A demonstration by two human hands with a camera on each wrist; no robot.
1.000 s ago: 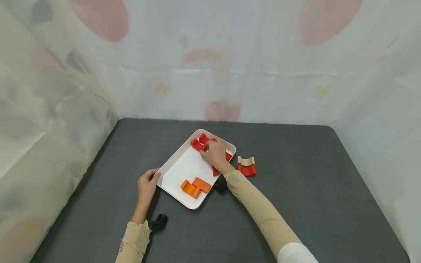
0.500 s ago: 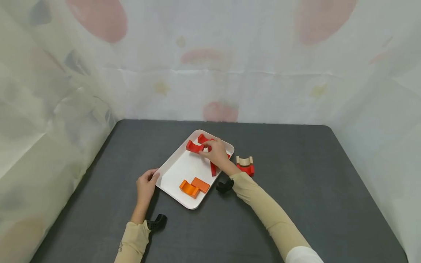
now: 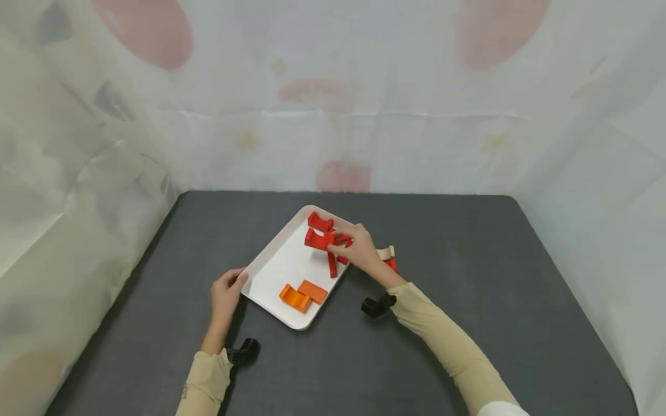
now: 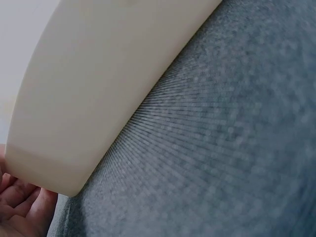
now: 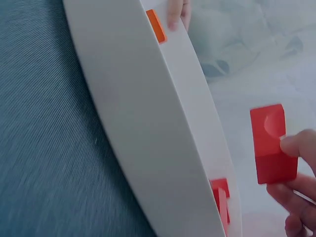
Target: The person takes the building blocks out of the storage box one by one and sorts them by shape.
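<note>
a red block with a curved notch (image 3: 319, 239) is hanging above the far part of the white tray (image 3: 276, 267), pinched between the thumb and fingertips of the right hand (image 3: 358, 249). in the right wrist view the same block (image 5: 273, 144) is showing its scooped face, with a fingertip pressing on its right edge and the other fingers curling under it. the block is sitting clear of the tray floor, over the far right side.

just beyond it another red block (image 3: 319, 222) is lying in the tray's far corner, and a thin red piece (image 3: 332, 264) is lying beneath the held block near the tray's right rim. two orange blocks (image 3: 303, 294) are lying side by side, touching, at the near end of the tray.

the left hand (image 3: 225, 296) is resting at the tray's near left corner, its thumb and fingers lightly curled against the rim; in the left wrist view the fingertips (image 4: 19, 207) are lying under the tray's edge (image 4: 84, 108).

the tray is sitting askew on the dark grey bench (image 3: 468, 277). to the right of the tray, partly hidden behind the right hand, a pale arched block (image 3: 386, 252) is sitting on top of a red block (image 3: 391, 264). pale patterned sheeting (image 3: 333, 92) is hanging round the bench.
</note>
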